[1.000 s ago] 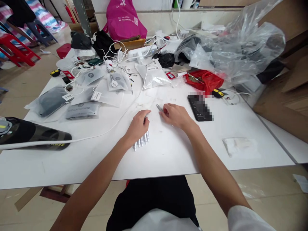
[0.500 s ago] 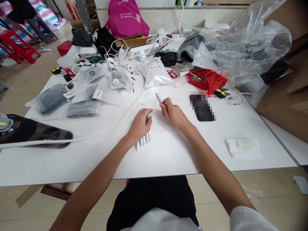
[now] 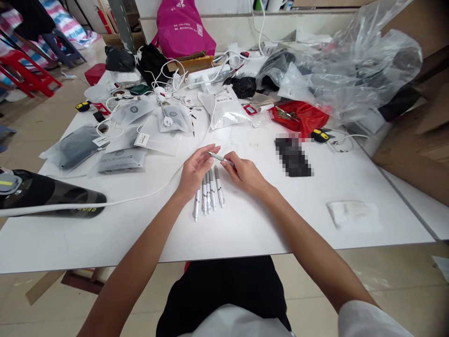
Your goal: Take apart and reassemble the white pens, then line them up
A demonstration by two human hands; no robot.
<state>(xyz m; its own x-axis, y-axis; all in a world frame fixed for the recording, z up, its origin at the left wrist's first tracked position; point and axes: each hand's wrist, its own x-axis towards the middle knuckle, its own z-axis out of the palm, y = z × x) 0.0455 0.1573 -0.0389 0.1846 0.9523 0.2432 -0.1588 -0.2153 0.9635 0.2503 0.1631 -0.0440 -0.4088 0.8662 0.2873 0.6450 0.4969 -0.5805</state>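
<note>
A grey and white pen [image 3: 220,157] is pinched in my right hand [image 3: 247,175], its tip pointing left. My left hand [image 3: 195,169] is open, its fingers apart and loosely curved around the pen's tip; whether they touch it I cannot tell. Below the hands, several similar pens [image 3: 209,193] with grey grips and clear-white ends lie roughly side by side on the white table [image 3: 245,224]. One of them lies slightly apart on the right. My left hand partly covers the upper ends of those on the left.
Bagged dark items [image 3: 121,160] lie at left, near a black bottle [image 3: 52,194] on its side. A white cable [image 3: 154,193] crosses the table. To the right are a pixelated dark object [image 3: 293,157] and a white packet [image 3: 351,215]. Plastic bags [image 3: 351,70] heap behind.
My right hand has come down and left, turning the pen to point left. My left hand has moved left off the pens on the table and opened, uncovering more of them.
</note>
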